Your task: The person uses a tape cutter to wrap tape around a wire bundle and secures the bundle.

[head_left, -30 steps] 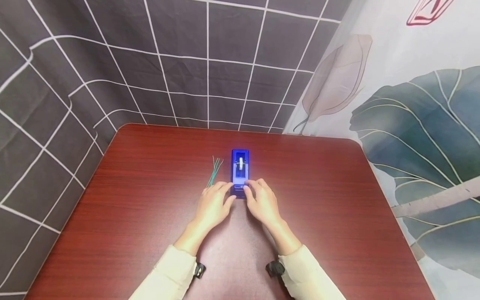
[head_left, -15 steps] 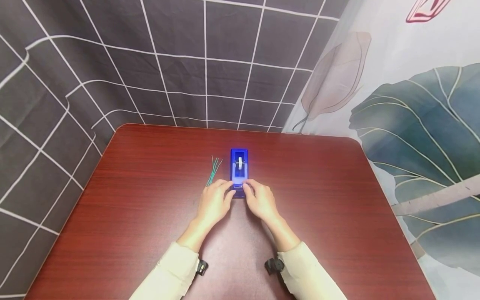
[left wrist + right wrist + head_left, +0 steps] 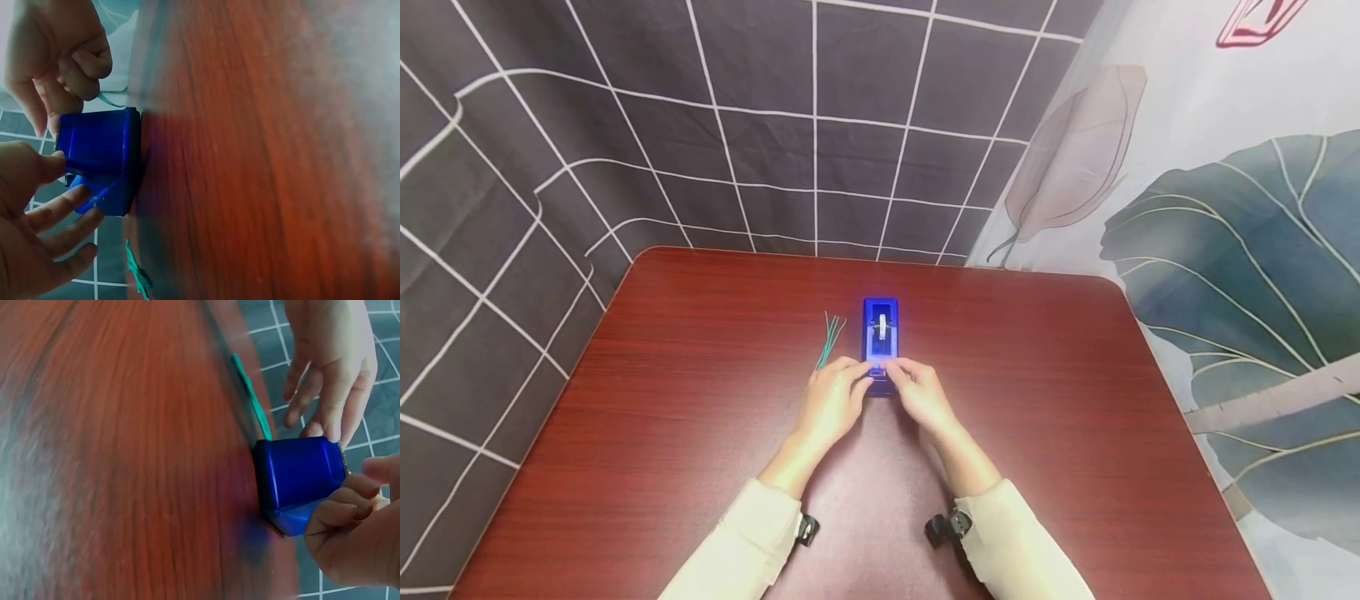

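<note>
A blue tape dispenser (image 3: 881,388) stands on the table with a small tape roll (image 3: 882,327) in its well. My left hand (image 3: 829,402) holds its front left corner. In the left wrist view the left thumb touches the top of the near end of the dispenser (image 3: 97,144), with the other fingers spread beside it. My right hand (image 3: 927,400) has thumb and forefinger pinched together over the front by the toothed cutter (image 3: 345,459), where the tape's end sits; its remaining fingers are curled. The fingertips hide the pinched bit of tape.
Several thin green twist ties (image 3: 829,337) lie on the table left of the dispenser, partly behind the left hand. The reddish-brown wooden table (image 3: 1037,400) ends in front of a dark checked curtain (image 3: 760,150); a leaf-patterned curtain (image 3: 1225,250) hangs at right.
The right thumb and forefinger have come together and shifted slightly forward and left over the dispenser's front. The left fingertips have edged inward. The dispenser and green ties stay put.
</note>
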A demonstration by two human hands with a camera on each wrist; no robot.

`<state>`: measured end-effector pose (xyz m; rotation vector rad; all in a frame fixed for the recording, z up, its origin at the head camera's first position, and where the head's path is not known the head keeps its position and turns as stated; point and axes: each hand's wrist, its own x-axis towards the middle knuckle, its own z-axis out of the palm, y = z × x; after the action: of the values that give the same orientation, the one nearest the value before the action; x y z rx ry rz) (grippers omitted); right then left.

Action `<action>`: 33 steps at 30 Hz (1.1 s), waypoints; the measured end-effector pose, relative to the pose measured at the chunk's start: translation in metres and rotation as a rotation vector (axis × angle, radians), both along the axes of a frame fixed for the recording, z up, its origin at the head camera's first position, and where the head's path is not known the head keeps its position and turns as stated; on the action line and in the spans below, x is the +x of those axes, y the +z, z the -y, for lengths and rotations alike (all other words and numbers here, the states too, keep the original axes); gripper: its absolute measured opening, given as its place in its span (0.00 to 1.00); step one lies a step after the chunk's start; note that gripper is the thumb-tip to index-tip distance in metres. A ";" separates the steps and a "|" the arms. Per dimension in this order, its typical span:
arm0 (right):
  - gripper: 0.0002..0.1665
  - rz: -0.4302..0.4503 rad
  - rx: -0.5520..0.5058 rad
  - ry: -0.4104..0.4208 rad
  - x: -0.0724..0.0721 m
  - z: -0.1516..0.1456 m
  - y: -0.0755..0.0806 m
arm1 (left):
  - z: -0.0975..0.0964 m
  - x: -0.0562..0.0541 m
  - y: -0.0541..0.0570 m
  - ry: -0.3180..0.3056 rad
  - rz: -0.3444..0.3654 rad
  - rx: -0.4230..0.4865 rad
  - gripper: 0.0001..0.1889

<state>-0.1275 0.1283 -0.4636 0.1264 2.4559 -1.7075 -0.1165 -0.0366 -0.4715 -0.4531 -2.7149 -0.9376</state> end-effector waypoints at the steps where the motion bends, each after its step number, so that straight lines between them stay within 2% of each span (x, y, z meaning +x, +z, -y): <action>1: 0.17 0.034 -0.059 -0.018 0.000 0.000 0.000 | 0.000 -0.001 0.000 -0.001 -0.005 -0.008 0.13; 5: 0.16 0.166 -0.282 -0.091 -0.001 0.000 0.001 | -0.002 -0.004 -0.003 -0.004 -0.028 -0.029 0.13; 7: 0.15 0.206 -0.358 -0.109 -0.002 0.000 0.000 | -0.002 -0.004 -0.004 -0.002 -0.034 -0.026 0.13; 14: 0.11 0.291 -0.522 -0.142 -0.004 -0.001 -0.001 | -0.002 -0.002 -0.005 -0.001 -0.049 -0.008 0.12; 22: 0.14 0.315 -0.673 -0.081 -0.006 -0.005 -0.001 | -0.002 -0.003 -0.006 0.014 -0.067 0.011 0.12; 27: 0.15 0.299 -0.681 -0.039 -0.007 -0.006 0.003 | -0.002 -0.003 -0.004 0.022 -0.053 0.022 0.12; 29: 0.15 0.302 -0.647 -0.034 -0.007 -0.005 0.005 | -0.002 -0.003 -0.004 0.026 -0.037 0.026 0.12; 31: 0.15 0.310 -0.631 -0.047 -0.007 -0.005 0.005 | -0.002 -0.002 -0.003 0.028 -0.022 0.031 0.13; 33: 0.15 0.282 -0.581 -0.087 -0.007 -0.004 0.005 | -0.002 -0.002 -0.003 0.030 -0.012 0.035 0.13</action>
<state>-0.1348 0.1328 -0.4591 0.3760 1.7060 -2.1860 -0.1188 -0.0348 -0.4748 -0.4095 -2.6824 -0.9697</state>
